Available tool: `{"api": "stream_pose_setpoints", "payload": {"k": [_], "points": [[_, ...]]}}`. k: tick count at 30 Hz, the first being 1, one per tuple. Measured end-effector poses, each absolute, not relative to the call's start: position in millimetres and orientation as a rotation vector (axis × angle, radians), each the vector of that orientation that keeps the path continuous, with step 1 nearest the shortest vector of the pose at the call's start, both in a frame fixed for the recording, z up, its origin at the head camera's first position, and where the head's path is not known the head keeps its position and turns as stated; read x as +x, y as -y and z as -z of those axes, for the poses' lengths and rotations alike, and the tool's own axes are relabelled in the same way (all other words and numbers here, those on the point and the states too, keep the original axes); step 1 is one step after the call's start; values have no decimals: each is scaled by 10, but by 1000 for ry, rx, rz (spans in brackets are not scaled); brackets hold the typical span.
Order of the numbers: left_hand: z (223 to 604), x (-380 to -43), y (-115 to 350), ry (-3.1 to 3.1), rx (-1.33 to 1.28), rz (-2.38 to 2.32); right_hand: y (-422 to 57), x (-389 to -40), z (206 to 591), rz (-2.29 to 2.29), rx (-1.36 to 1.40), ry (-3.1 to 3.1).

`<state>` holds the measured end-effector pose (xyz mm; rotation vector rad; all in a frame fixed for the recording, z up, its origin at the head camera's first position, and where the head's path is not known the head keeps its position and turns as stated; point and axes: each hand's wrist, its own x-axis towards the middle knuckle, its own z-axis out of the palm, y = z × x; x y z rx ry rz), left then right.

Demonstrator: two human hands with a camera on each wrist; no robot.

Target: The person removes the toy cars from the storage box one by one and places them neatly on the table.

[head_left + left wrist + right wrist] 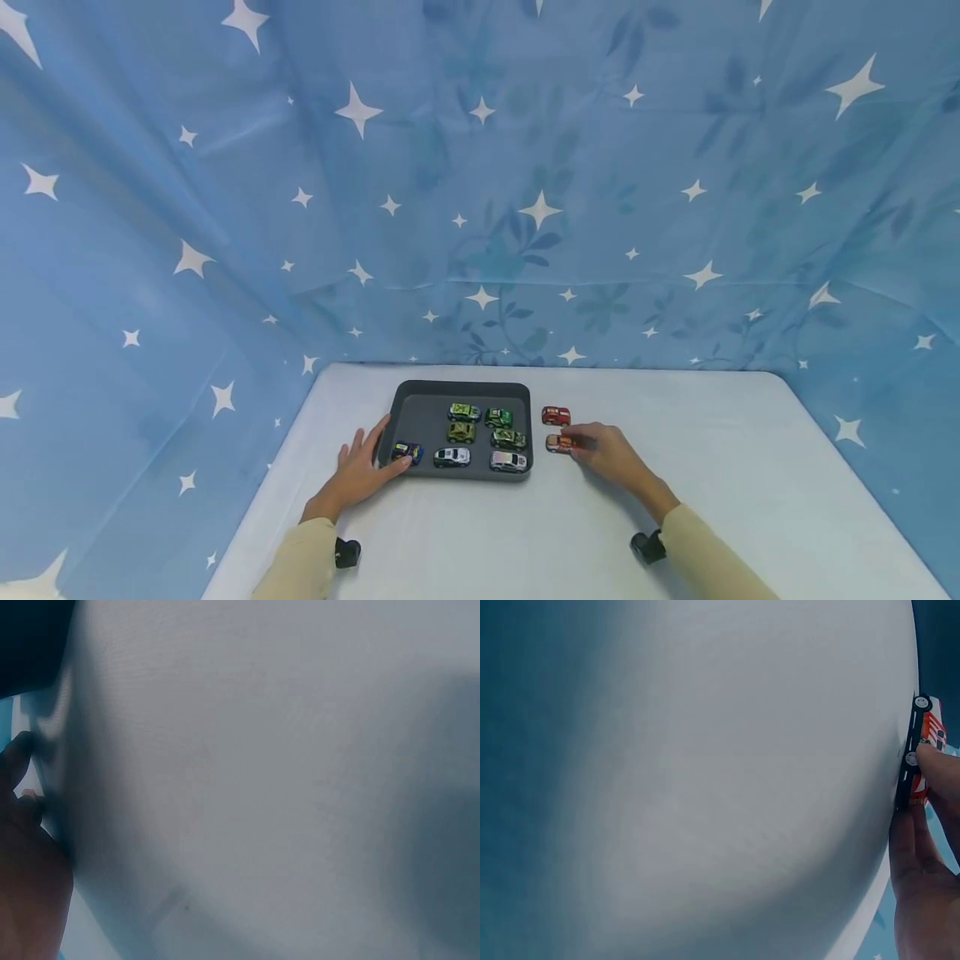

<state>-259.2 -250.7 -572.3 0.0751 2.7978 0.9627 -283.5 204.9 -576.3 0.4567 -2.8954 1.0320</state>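
A dark grey tray (465,388) lies on the white table with several toy cars in it. My left hand (358,473) rests at the tray's front left corner, fingers spread along the left side and thumb on the front rim, close to a blue toy car (407,452). Right of the tray, my right hand (611,454) pinches an orange-red and white toy car (928,735), its thumb on the car's side and other fingers at one end. Just behind it stands a red toy car (556,415). Only part of the left hand (34,877) shows in the left wrist view.
In the tray, green and yellow-green cars (498,417) stand towards the back and right. A silver car (452,457) and a white car (508,461) are along the front. A blue star-patterned curtain (480,208) hangs behind the table (675,400).
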Motion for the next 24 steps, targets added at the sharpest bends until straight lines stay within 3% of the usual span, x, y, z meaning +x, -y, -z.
{"api": "stream_pose_setpoints", "payload": {"k": [24], "points": [[5720, -2582, 2520, -2796, 97, -996, -1991, -2899, 5638, -1192, 439, 2715]]}}
